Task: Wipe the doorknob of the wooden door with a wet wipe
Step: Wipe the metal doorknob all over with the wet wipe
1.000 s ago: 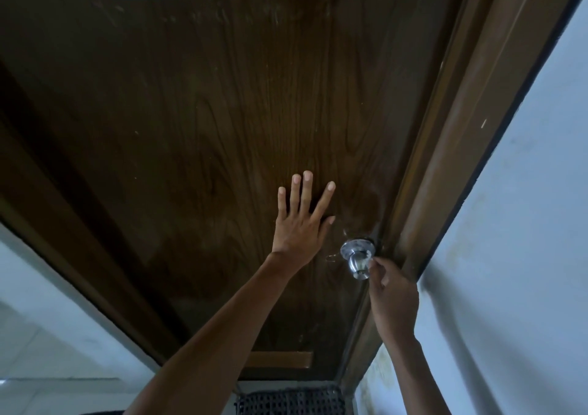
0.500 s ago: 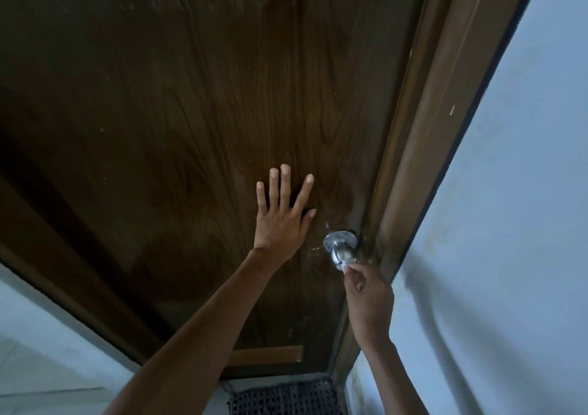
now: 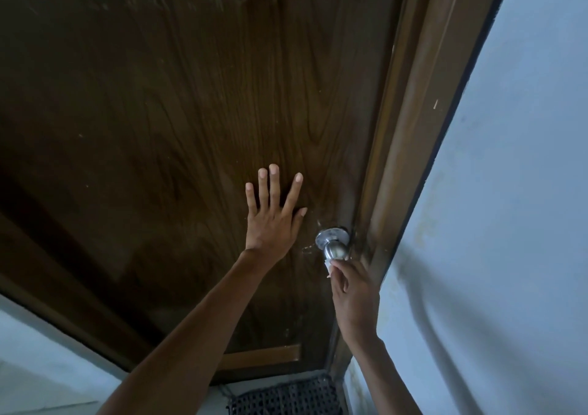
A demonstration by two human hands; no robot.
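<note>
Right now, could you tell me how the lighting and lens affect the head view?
Head view: dim, bluish light; the wooden door reads very dark, the doorknob catches a small highlight, the door frame bows from wide-angle distortion, and a soft shadow falls on the wall.

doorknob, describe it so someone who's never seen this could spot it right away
Find the dark wooden door and follow its right edge, next to the brown door frame. The doorknob sits there, just right of the left hand pressed flat on the wood, with the right hand holding a white wet wipe to it. It is the only shiny round metal piece.
</note>
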